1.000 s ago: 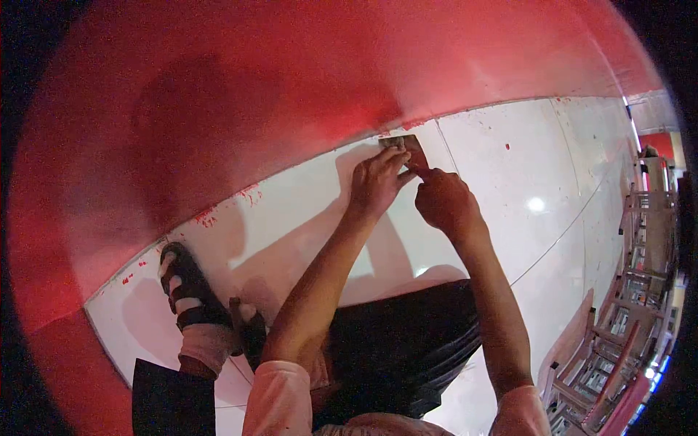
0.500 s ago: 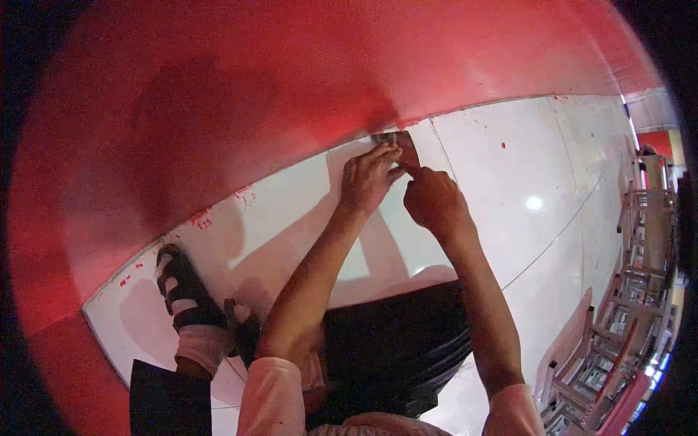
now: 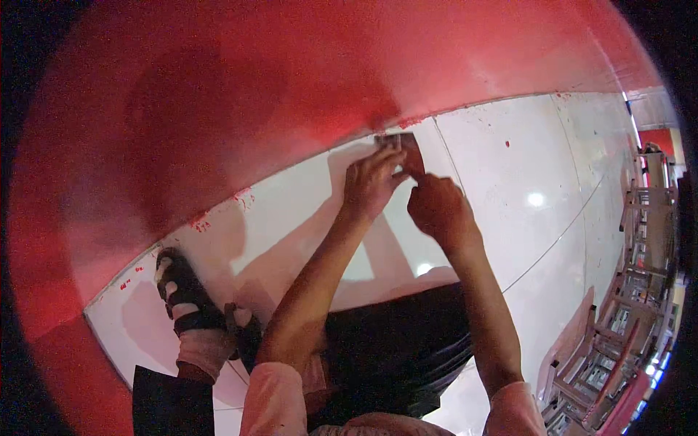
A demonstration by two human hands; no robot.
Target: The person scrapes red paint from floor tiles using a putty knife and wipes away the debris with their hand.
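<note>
Near the foot of the red wall [image 3: 291, 80], my right hand [image 3: 441, 211] is closed round the handle of a scraper-like tool, whose dark reddish blade [image 3: 412, 151] rests by the floor's edge. My left hand [image 3: 372, 178] lies beside the blade, fingers bent toward a small greyish piece [image 3: 389, 139] at its upper left; whether the fingers grip it cannot be made out. Red flecks [image 3: 201, 221] mark the white tiled floor [image 3: 291, 211] along the wall.
My sandalled feet [image 3: 190, 294] are at the lower left, close to the wall. Stacked chairs or frames [image 3: 618, 349] stand along the right side. Dark cloth [image 3: 396, 341] covers my lap at the bottom.
Both hands and the tool have shifted very slightly to the right and down in view. The hold on the tool looks the same.
</note>
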